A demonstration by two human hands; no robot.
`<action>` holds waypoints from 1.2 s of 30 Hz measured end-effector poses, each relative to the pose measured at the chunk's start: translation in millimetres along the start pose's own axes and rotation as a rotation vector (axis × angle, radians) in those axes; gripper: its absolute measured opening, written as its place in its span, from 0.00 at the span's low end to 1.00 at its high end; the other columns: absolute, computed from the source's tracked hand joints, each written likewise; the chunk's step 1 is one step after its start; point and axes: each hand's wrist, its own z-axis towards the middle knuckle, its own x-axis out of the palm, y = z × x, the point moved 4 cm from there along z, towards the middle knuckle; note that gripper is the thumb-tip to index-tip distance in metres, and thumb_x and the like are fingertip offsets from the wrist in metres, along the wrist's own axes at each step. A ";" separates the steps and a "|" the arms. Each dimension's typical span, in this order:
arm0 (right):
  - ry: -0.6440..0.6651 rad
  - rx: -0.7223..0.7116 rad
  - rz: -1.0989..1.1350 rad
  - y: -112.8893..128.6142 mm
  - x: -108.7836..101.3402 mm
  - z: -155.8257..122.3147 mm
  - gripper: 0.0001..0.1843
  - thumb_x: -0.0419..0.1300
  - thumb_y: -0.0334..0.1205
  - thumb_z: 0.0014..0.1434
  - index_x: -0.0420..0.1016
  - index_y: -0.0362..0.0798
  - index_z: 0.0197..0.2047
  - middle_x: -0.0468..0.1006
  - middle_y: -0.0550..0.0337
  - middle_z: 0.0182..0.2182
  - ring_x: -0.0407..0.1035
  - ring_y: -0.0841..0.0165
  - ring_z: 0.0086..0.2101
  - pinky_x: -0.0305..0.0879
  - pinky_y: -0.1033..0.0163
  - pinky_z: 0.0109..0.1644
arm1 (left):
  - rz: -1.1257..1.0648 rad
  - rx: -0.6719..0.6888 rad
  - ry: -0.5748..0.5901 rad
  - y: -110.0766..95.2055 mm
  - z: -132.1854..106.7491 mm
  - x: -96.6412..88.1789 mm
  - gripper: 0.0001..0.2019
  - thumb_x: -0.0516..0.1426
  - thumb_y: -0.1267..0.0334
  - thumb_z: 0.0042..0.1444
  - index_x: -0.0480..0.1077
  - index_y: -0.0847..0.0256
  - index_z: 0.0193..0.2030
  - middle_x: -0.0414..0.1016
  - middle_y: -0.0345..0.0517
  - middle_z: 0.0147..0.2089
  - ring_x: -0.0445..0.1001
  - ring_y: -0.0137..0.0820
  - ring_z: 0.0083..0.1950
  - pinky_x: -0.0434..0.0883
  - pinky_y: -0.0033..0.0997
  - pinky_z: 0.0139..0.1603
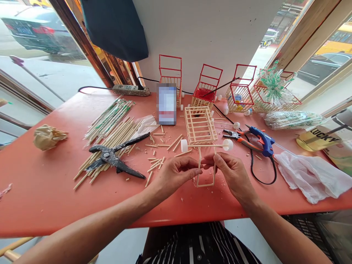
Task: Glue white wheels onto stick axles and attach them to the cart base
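My left hand [176,174] and my right hand [233,174] both pinch a small frame of wooden sticks [205,179] held just above the red table [55,190]. The frame's two uprights reach up to a stick axle [205,146] with a white wheel at each end. Behind the axle lies a stick-built basket [200,125]. Both hands have their fingers closed on the frame's side sticks.
Black cutters [115,156] rest on a pile of chopsticks [110,135] at the left. A blue glue gun [261,139] and orange pliers [236,136] lie at the right, by a white bag [310,176]. Several red-framed stick carts [206,86] line the wall, beside a phone [166,103].
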 end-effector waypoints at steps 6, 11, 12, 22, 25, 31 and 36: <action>-0.029 -0.025 0.004 -0.5 -3.7 0.9 0.18 0.61 0.54 0.68 0.84 0.49 0.43 0.87 0.53 0.37 0.80 0.66 0.33 0.68 0.62 0.35 | 0.438 0.261 -0.052 -19.2 -9.7 -8.0 0.11 0.60 0.60 0.64 0.79 0.60 0.32 0.80 0.40 0.29 0.72 0.26 0.29 0.65 0.26 0.30; 0.007 -0.006 0.013 -1.4 -2.1 -0.1 0.18 0.60 0.54 0.69 0.84 0.50 0.43 0.87 0.54 0.36 0.80 0.66 0.34 0.68 0.62 0.36 | 0.566 0.755 -0.363 -51.1 -24.6 -27.4 0.06 0.61 0.67 0.63 0.76 0.61 0.34 0.79 0.42 0.31 0.75 0.29 0.35 0.72 0.30 0.41; 0.014 -0.004 0.003 -1.2 -1.5 -0.2 0.18 0.59 0.54 0.69 0.84 0.50 0.43 0.87 0.54 0.36 0.80 0.66 0.34 0.68 0.62 0.36 | 0.597 0.793 -0.432 -55.0 -25.2 -32.0 0.02 0.61 0.68 0.62 0.76 0.60 0.37 0.81 0.43 0.35 0.76 0.32 0.41 0.73 0.34 0.47; 0.043 0.015 -0.061 1.0 2.1 1.8 0.19 0.58 0.55 0.69 0.83 0.49 0.44 0.87 0.54 0.37 0.80 0.65 0.36 0.69 0.62 0.37 | 0.309 0.247 -0.143 -34.6 8.5 -48.9 0.19 0.63 0.55 0.60 0.73 0.59 0.55 0.79 0.51 0.56 0.77 0.39 0.56 0.73 0.38 0.56; 0.059 0.005 -0.073 2.9 3.1 1.9 0.19 0.58 0.55 0.69 0.83 0.49 0.43 0.87 0.53 0.37 0.80 0.64 0.37 0.70 0.62 0.38 | 0.236 0.205 -0.079 -34.2 10.6 -46.1 0.18 0.62 0.56 0.60 0.73 0.60 0.55 0.80 0.51 0.53 0.79 0.37 0.52 0.74 0.33 0.48; 0.096 0.019 -0.053 2.1 3.7 1.4 0.19 0.59 0.55 0.69 0.82 0.49 0.46 0.87 0.53 0.41 0.80 0.63 0.42 0.72 0.61 0.43 | 0.136 0.105 -0.031 -30.0 12.7 -38.5 0.14 0.62 0.56 0.60 0.76 0.61 0.49 0.81 0.45 0.40 0.76 0.29 0.37 0.71 0.26 0.32; 0.201 0.062 -0.026 -0.5 7.0 1.8 0.18 0.65 0.53 0.63 0.82 0.51 0.49 0.86 0.54 0.46 0.79 0.63 0.47 0.73 0.59 0.52 | 0.102 0.043 -0.076 -26.1 14.4 -35.8 0.13 0.62 0.58 0.57 0.76 0.63 0.45 0.77 0.42 0.34 0.72 0.27 0.32 0.69 0.24 0.29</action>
